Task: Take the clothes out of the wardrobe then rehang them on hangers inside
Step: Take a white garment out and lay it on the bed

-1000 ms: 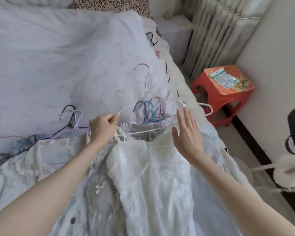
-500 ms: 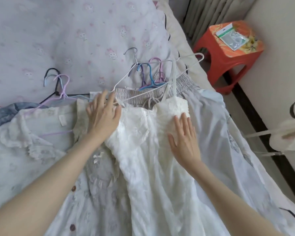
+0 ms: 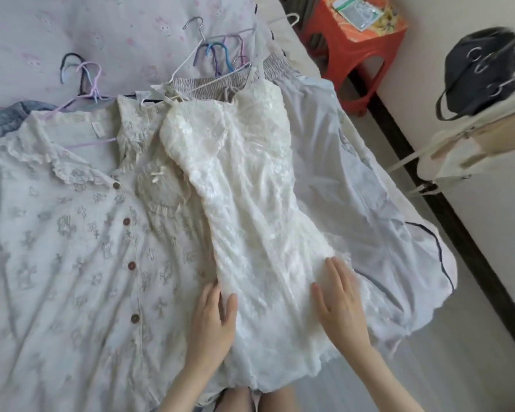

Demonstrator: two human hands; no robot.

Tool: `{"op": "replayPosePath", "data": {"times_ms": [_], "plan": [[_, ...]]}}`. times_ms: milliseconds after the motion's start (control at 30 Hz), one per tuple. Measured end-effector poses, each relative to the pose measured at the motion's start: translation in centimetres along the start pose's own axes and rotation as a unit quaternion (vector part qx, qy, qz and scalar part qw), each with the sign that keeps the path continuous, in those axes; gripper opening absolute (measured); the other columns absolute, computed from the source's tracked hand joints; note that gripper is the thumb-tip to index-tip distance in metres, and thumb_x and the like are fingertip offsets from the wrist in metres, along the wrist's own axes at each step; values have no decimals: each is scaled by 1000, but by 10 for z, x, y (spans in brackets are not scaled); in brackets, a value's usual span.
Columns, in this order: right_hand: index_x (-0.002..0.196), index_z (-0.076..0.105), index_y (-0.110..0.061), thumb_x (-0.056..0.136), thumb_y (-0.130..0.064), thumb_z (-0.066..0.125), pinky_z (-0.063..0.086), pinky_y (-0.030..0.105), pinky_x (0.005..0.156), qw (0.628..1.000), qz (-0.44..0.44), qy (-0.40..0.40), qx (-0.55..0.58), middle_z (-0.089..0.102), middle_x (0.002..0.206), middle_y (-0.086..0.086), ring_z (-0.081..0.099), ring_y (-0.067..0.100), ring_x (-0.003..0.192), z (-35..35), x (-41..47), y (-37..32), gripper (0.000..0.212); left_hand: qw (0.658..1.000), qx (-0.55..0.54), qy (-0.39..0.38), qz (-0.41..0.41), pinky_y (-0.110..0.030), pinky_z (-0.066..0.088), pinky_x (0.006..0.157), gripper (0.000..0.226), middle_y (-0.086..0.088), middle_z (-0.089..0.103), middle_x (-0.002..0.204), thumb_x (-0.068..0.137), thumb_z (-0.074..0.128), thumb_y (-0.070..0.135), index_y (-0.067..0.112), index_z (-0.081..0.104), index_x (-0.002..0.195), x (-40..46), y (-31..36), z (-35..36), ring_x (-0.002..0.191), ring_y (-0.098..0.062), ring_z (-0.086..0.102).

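Both our hands have slid down from the bodice to the hem end of the white lace dress (image 3: 250, 209), which lies flat along the bed (image 3: 72, 22) on top of the other clothes. Our left hand (image 3: 213, 319) rests at the dress's left edge with the fingers (image 3: 211, 295) straight and released, the thumb tucked against the fabric's fold. Our right hand (image 3: 341, 304) lies flat on the dress's right side, fingers (image 3: 336, 275) straight and together, grasping nothing. Left of the dress sits a buttoned white blouse (image 3: 57, 239) with brown buttons, and between the two a cream camisole (image 3: 158, 179) with a small bow peeks out. Right of the dress a pale blue skirt (image 3: 354, 179) spreads to the bed's edge, its gathered waistband just beyond the dress's top. The dress straps run onto a white wire hanger (image 3: 188, 59), with blue and pink hangers (image 3: 220, 53) clustered behind it. Farther left of the dress top lie a lilac hanger (image 3: 91, 84) and some denim (image 3: 0, 120). Beyond the dress to the right, off the bed, stands a red stool (image 3: 348, 46), and a dark bag (image 3: 482, 72) hangs farther right
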State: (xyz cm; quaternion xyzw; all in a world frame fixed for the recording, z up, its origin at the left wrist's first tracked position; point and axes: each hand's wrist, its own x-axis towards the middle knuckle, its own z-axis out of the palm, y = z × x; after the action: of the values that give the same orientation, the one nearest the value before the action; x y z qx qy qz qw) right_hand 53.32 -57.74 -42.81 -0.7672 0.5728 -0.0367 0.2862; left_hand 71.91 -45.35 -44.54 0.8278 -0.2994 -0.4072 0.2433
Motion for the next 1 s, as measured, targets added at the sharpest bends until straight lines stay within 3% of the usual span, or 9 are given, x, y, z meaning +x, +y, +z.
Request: {"op": "replayPosePath", "data": {"times_ms": [100,200,267,367,467,667,800,867,1000], "plan": [[140,36,-3,92,-36,51,22,36,111,999,21,29,19,34,147,11,25,18,137,-3,-28,27,60,997,23,68,-15,-32,37,80,30,-3,50,95,91,49,38,8,53,90,-35,5,20,95,-22,47],[145,25,-8,90,-39,55,16,29,113,995,73,-15,70,25,152,3,20,16,140,-3,-38,42,70,992,-57,88,-65,-31,39,85,34,-5,52,104,88,58,33,4,53,104,-57,13,41,100,-21,48],[143,32,-9,89,-40,58,28,32,107,984,126,-42,118,42,139,2,36,18,131,1,-36,45,67,980,-120,107,-115,-26,40,80,37,-4,53,102,88,60,30,1,49,107,-67,22,55,98,-21,50],[86,54,-18,89,-34,58,38,33,71,974,156,-85,142,51,73,-4,52,20,75,7,-40,44,16,967,-179,124,-132,-22,36,58,22,3,46,73,89,60,23,7,46,81,-84,36,76,80,-29,53],[58,32,-17,91,-24,52,29,27,60,981,107,-68,143,36,54,-5,38,16,56,-2,-49,44,39,961,-203,142,-121,-29,29,54,37,1,34,62,88,61,21,12,34,65,-95,53,80,61,-23,38],[64,42,-6,90,-18,52,27,29,53,963,55,138,223,39,58,-4,35,11,55,-81,-47,58,30,966,-225,124,-27,-27,21,54,44,1,23,63,89,60,22,15,25,65,-112,83,74,58,-15,22],[79,58,-6,92,-20,50,33,32,58,982,91,51,158,57,73,3,52,22,70,-88,-44,74,21,983,-166,26,-79,-31,37,64,29,-16,44,73,90,57,21,10,38,72,-103,67,77,66,-22,43],[101,64,-8,91,-18,52,38,27,68,979,123,-6,161,64,90,5,58,22,85,-81,-53,78,19,985,-133,-35,-109,-35,43,77,15,-20,57,96,91,56,19,5,52,96,-102,62,71,81,-23,52],[126,54,-14,92,-20,55,42,24,84,967,111,-5,227,63,116,5,57,11,95,-81,-81,79,35,997,-28,-55,-36,-32,39,97,48,-6,44,137,95,51,23,12,35,139,-108,70,50,119,-18,46]]}}
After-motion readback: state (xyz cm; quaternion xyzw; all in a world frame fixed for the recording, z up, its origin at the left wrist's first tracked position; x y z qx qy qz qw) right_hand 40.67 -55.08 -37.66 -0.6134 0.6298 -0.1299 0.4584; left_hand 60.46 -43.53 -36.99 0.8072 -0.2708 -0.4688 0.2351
